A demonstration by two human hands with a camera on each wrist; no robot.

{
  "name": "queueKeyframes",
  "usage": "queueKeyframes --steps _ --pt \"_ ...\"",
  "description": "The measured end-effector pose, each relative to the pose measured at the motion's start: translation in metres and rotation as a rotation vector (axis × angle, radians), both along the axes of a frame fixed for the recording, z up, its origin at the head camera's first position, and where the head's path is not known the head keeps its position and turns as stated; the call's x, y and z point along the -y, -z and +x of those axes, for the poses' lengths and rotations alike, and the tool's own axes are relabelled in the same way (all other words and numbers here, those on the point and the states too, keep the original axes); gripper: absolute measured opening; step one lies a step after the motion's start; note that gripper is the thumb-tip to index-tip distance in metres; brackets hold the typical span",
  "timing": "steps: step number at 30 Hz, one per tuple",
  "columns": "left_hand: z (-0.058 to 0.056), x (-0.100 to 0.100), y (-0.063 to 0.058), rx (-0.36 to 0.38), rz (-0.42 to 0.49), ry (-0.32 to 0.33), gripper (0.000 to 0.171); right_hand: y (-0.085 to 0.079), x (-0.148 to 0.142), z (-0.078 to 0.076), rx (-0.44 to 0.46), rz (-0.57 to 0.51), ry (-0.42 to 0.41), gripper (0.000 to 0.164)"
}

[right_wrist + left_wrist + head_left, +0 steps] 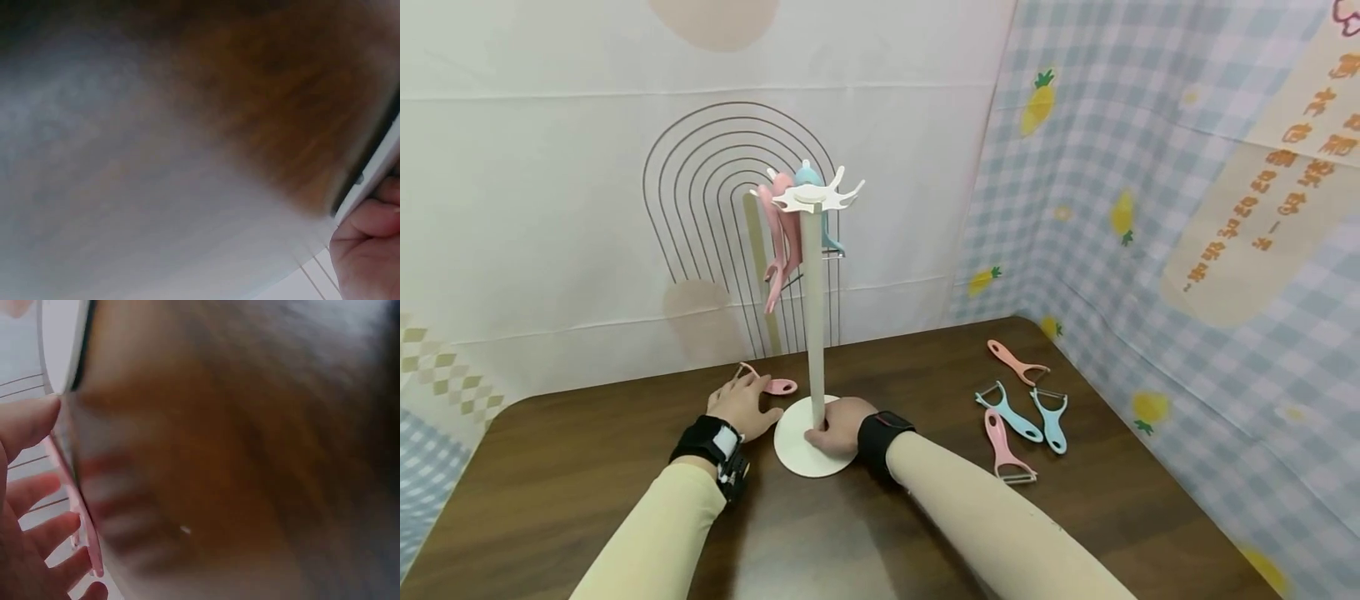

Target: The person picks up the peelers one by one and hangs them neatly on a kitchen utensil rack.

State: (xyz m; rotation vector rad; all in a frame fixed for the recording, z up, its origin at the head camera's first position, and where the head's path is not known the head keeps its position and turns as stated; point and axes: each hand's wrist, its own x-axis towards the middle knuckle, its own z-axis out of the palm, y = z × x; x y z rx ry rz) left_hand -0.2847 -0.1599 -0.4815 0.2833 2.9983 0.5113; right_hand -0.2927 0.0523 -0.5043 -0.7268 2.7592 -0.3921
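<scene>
A white rack [815,308] with a round base and hooked arms stands upright on the table. My right hand [844,425] holds it low on the pole, just above the base; in the right wrist view the curled fingers [375,219] sit beside the base edge. Left of the base, my left hand [743,407] reaches over a pink peeler [781,387], fingers spread and loosely bent. The left wrist view has those fingertips right at the pink peeler [87,531]. Pink peelers [782,242] and a blue peeler [808,175] hang from the rack's hooks.
To the right on the brown table [625,467] lie an orange peeler [1011,358], two blue peelers [1018,423] and another pink peeler [998,437]. A patterned cloth [887,208] hangs behind the table, and a checked one [1090,217] along its right side.
</scene>
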Motion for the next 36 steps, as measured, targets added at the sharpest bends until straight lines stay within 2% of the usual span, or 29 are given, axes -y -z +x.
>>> queueKeyframes --steps 6,13,24,32,36 --pt "0.0 0.009 0.009 0.016 -0.057 -0.022 0.059 -0.001 0.002 -0.002 0.023 0.004 0.032 0.039" --pt "0.003 0.012 0.003 -0.007 -0.112 -0.049 0.051 -0.002 0.002 -0.007 0.037 -0.001 0.021 0.038" --pt "0.019 0.006 -0.002 -0.027 -0.235 -0.068 0.037 0.002 0.0 -0.001 0.007 -0.006 0.005 0.035" --pt "0.019 0.011 -0.003 -0.147 -0.255 -0.022 0.013 0.002 0.0 -0.001 0.001 -0.015 0.018 0.035" --pt "0.019 0.015 -0.007 -0.173 -0.227 -0.007 0.005 -0.001 0.001 0.0 0.017 -0.011 0.026 0.035"
